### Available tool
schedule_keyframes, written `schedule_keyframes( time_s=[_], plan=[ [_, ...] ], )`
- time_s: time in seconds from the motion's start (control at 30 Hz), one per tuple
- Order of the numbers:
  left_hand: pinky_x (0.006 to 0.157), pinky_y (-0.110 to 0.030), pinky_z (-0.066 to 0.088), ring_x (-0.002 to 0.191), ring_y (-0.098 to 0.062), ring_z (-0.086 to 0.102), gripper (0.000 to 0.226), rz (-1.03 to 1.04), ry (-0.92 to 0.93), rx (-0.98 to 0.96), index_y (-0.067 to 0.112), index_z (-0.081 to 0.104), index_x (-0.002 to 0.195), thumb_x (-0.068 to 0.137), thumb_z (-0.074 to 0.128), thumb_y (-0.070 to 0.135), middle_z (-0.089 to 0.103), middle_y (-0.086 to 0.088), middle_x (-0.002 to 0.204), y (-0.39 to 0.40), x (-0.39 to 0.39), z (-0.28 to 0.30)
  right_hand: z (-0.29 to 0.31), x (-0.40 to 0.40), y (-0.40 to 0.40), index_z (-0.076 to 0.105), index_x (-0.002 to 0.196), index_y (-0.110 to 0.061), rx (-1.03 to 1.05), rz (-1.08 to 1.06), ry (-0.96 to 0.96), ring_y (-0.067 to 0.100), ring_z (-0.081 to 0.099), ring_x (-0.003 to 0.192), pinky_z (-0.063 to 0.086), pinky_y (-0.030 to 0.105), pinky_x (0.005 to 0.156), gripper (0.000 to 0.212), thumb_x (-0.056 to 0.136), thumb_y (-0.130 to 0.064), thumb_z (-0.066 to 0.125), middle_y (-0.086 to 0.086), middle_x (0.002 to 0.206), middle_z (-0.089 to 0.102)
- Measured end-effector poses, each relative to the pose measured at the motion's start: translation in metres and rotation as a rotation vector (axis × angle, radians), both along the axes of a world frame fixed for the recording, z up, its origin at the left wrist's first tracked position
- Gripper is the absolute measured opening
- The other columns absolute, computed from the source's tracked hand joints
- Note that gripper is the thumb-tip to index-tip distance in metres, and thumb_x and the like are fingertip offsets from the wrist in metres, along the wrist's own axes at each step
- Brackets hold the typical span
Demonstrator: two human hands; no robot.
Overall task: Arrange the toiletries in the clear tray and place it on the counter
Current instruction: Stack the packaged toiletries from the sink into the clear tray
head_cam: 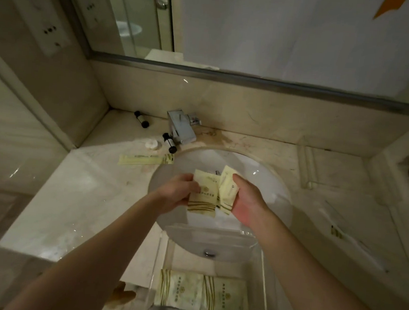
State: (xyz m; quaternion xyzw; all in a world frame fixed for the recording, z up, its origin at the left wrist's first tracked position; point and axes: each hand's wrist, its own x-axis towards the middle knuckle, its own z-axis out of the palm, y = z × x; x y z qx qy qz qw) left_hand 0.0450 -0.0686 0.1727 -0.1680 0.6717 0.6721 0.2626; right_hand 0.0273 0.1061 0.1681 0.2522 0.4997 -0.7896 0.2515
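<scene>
Over the sink, my left hand (178, 191) grips a pale yellow toiletry packet (203, 198) with gold stripes. My right hand (247, 201) grips a second yellow packet (227, 190) beside it; the two packets overlap. Below my hands the clear tray (217, 234) rests across the near edge of the sink, with two yellow packets (201, 292) lying flat side by side in it. On the counter at the back left lie a long yellow packet (146, 159), a small white round item (153, 144) and two small black-capped bottles (169, 142) (141, 119).
The white sink basin (269, 183) has a chrome faucet (181, 126) behind it. A mirror (279, 39) runs along the back wall. A clear holder (307, 162) stands on the marble counter (79, 194) at the right. A wall closes the left side.
</scene>
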Motion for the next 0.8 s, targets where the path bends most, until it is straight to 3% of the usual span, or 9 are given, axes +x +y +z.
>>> schedule_keyframes(
  time_s=[0.17,0.23,0.3,0.37,0.43,0.53,0.67,0.73,0.8],
  plan=[
    [0.067,-0.032,0.055,0.077,-0.022,0.065,0.016,-0.016,0.049,0.054,0.008,0.058,0.099,0.091,0.047,-0.001,0.066,-0.008,0.086,0.008,0.015,0.012,0.012,0.021,-0.002,0.060,0.099,0.002,-0.017,0.055,0.048,0.037,0.060,0.107,0.044,0.052,0.100,0.027,0.096,-0.024,0.051,0.023,0.106,0.065],
    [0.068,-0.032,0.054,0.075,-0.022,0.064,0.016,-0.041,0.074,0.062,0.009,0.059,0.096,0.092,0.047,-0.001,0.064,-0.008,0.083,0.010,0.020,0.014,0.016,0.026,-0.001,0.058,0.087,0.007,0.043,0.090,0.099,0.034,0.059,0.094,0.047,0.044,0.087,0.042,0.091,-0.035,0.058,0.019,0.089,0.061],
    [0.062,-0.027,0.053,0.071,-0.019,0.063,0.016,-0.064,0.098,0.046,0.011,0.059,0.090,0.092,0.048,0.000,0.063,-0.007,0.080,0.011,0.023,0.018,0.022,0.030,0.001,0.057,0.071,-0.006,0.111,0.105,0.135,0.026,0.057,0.077,0.046,0.036,0.070,0.039,0.090,-0.040,0.057,0.008,0.074,0.059],
    [0.055,-0.022,0.052,0.064,-0.015,0.063,0.016,-0.080,0.114,0.013,0.012,0.059,0.086,0.093,0.049,0.001,0.063,-0.006,0.077,0.009,0.025,0.022,0.022,0.033,0.005,0.061,0.073,-0.012,0.187,0.097,0.211,0.022,0.061,0.075,0.050,0.036,0.067,0.026,0.092,-0.029,0.058,0.005,0.075,0.063],
    [0.054,-0.022,0.053,0.064,-0.015,0.064,0.012,-0.114,0.143,-0.008,0.009,0.059,0.088,0.092,0.051,0.002,0.064,-0.008,0.079,0.005,0.027,0.024,0.020,0.035,0.008,0.064,0.077,-0.014,0.308,0.115,0.335,0.027,0.062,0.085,0.051,0.043,0.076,0.012,0.088,-0.011,0.061,0.008,0.084,0.064],
    [0.056,-0.024,0.056,0.066,-0.019,0.065,0.009,-0.124,0.190,-0.058,0.007,0.059,0.089,0.092,0.052,0.002,0.064,-0.010,0.081,0.001,0.031,0.028,0.019,0.039,0.012,0.058,0.089,-0.023,0.484,0.111,0.390,0.030,0.062,0.090,0.052,0.040,0.073,0.027,0.082,0.003,0.061,0.014,0.098,0.061],
    [0.070,-0.033,0.055,0.077,-0.025,0.063,0.014,-0.202,0.243,-0.280,0.011,0.062,0.084,0.092,0.052,0.006,0.063,-0.009,0.083,-0.004,0.036,0.031,0.019,0.050,0.021,0.043,0.127,-0.030,0.353,0.101,0.342,0.028,0.063,0.099,0.056,0.040,0.072,0.062,0.081,0.011,0.056,0.012,0.109,0.057],
    [0.070,-0.033,0.052,0.079,-0.026,0.061,0.021,-0.271,0.230,-0.421,0.016,0.062,0.075,0.090,0.052,0.005,0.062,-0.005,0.078,-0.005,0.039,0.030,0.014,0.057,0.025,0.046,0.124,-0.024,0.352,0.127,0.315,0.029,0.061,0.105,0.057,0.048,0.081,0.056,0.081,0.012,0.052,0.011,0.112,0.056],
    [0.072,-0.031,0.051,0.079,-0.023,0.061,0.020,-0.353,0.204,-0.571,0.016,0.063,0.075,0.088,0.052,0.006,0.061,-0.003,0.078,-0.003,0.045,0.025,0.008,0.065,0.028,0.053,0.106,-0.015,0.405,0.161,0.280,0.031,0.062,0.101,0.053,0.052,0.084,0.032,0.083,0.008,0.051,0.014,0.107,0.058]
  ],
)
